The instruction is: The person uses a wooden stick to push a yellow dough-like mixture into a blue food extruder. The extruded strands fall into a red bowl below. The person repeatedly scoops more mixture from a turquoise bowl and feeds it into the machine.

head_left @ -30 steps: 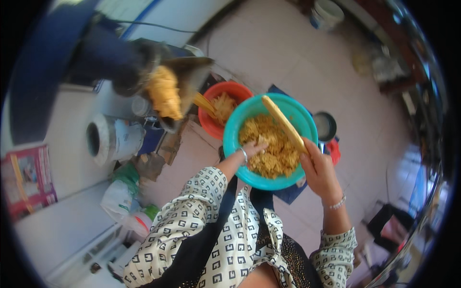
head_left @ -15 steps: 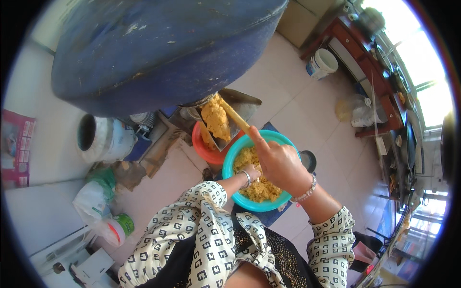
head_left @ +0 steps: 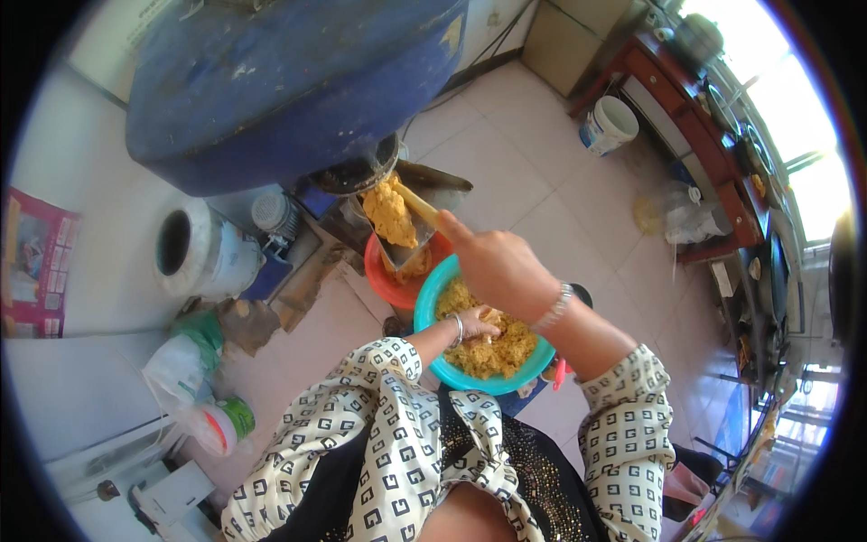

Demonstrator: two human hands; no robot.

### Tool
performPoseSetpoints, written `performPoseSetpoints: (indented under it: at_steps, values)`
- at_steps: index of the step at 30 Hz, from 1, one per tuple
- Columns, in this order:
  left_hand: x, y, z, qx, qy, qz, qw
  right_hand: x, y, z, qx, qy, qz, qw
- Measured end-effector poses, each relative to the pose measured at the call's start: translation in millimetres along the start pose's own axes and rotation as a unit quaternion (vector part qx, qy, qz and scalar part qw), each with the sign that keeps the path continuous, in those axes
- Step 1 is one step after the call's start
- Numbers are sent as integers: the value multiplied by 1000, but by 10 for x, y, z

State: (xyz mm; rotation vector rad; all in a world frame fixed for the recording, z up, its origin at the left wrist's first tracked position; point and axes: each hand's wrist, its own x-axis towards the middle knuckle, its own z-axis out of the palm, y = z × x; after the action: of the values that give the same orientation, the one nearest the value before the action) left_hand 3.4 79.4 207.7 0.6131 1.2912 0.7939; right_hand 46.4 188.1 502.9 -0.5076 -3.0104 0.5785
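My right hand (head_left: pixel 506 275) is closed round a wooden stick (head_left: pixel 416 204), forefinger laid along it. The stick's far end meets a lump of yellow dough (head_left: pixel 390 217) on a metal chute (head_left: pixel 440 197), below the round opening of a large blue machine (head_left: pixel 298 99). My left hand (head_left: pixel 477 325) is down in a turquoise basin (head_left: pixel 432 363), its fingers curled into a crumbly yellow mixture (head_left: pixel 492 359); the fingertips are partly buried. An orange-red basin (head_left: pixel 376 278) with more yellow dough stands under the chute, beside the turquoise one.
A white drum (head_left: pixel 203 248) and a motor (head_left: pixel 274 213) stand left of the chute. Plastic bags (head_left: pixel 181 366) and a green-and-white tub (head_left: pixel 233 423) lie nearer on the left. At the far right are a white bucket (head_left: pixel 610 125) and a red-brown table (head_left: pixel 668 90) with pots.
The view has shifted, showing more of the machine's opening. My left hand has turned and lifted slightly within the mixture. The right hand keeps the stick against the dough.
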Motion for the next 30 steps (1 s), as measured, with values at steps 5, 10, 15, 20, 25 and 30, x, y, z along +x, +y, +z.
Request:
performPoseSetpoints:
  at_steps: [5,10,15,20,25,30]
  values:
    - [292,-307,2,71,82,-112,988,-69,124,-138,13,-7,26,1000]
    - [375,-299,78,51,116,-138,982,200,-152,-138,-38,-68,2,997]
    - [290,-124,200,-91,142,-113,979,262,-240,-32,-103,-81,-8,991]
    - [221,-30,160,-56,103,-46,992,-184,61,-236,-27,-9,2,1000]
    - [363,-138,147,-3,126,-32,992,-637,-70,-396,15,-19,-1,1000]
    - [881,-757,61,32,92,49,994,-562,-106,-166,-37,-15,-59,997]
